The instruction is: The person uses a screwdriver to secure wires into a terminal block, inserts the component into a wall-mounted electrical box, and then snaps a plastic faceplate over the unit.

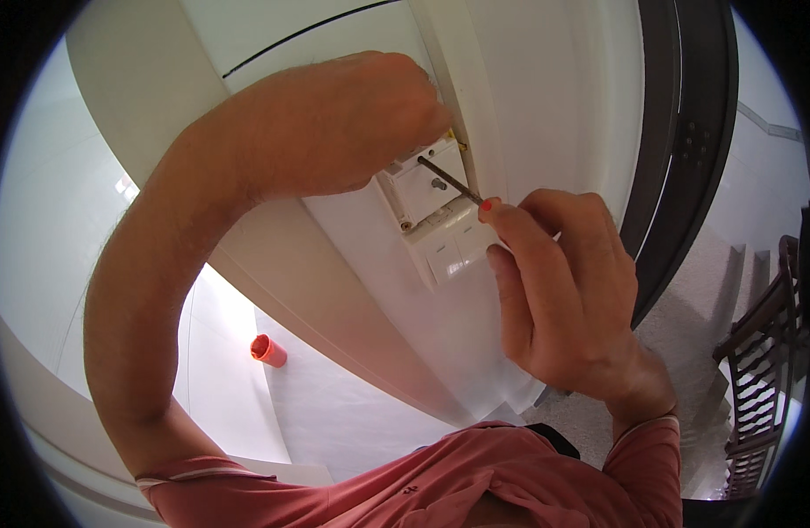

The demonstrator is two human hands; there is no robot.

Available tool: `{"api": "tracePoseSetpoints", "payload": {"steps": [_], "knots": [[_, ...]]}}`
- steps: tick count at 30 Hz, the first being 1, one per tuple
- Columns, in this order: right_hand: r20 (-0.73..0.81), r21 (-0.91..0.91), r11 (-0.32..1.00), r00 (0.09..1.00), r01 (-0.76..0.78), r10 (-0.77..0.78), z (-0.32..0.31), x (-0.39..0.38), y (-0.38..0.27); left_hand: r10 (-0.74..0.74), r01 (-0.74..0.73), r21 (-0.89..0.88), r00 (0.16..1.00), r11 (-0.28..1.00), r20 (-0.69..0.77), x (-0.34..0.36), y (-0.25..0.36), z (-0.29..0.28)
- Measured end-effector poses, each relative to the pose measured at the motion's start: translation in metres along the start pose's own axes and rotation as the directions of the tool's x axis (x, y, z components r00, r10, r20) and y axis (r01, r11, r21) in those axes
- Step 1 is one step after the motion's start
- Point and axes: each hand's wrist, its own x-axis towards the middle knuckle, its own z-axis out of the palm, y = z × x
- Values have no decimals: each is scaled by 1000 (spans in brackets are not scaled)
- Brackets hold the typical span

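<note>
Low on the left, an orange cup-like object point(267, 350) sits against the white wall, well apart from the work. Above it, your left hand point(352, 123) curls closed against the top left of the switch unit point(427, 189), bracing it; whether it pinches any part I cannot tell, since the fingers are hidden behind the hand.

The unit stands proud of the white wall point(378, 264), its upper part bare of a cover, a small screw head showing on its face and what looks like a wire end at its top corner. Just below it, the white rocker plate point(453, 246) is in place.

Your right hand point(568, 290) pinches the orange-ended handle of a thin screwdriver point(450, 180), whose shaft slants up and left to the unit's upper face. To my eye the job sits midway: unit exposed, fastening unfinished, cover not on.
</note>
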Motion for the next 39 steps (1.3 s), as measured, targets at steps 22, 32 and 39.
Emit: {"api": "tracePoseSetpoints", "payload": {"steps": [22,32,39], "knots": [[129,-19,990,982,-137,138,9,7,16,252,-233,122,952,965,-172,12,-32,18],[104,64,992,989,-111,104,9,9,19,229,-215,97,961,972,-154,10,-33,19],[18,98,995,1000,-2,0,8,12,21,222,-209,88,957,974,-189,9,-34,20]]}}
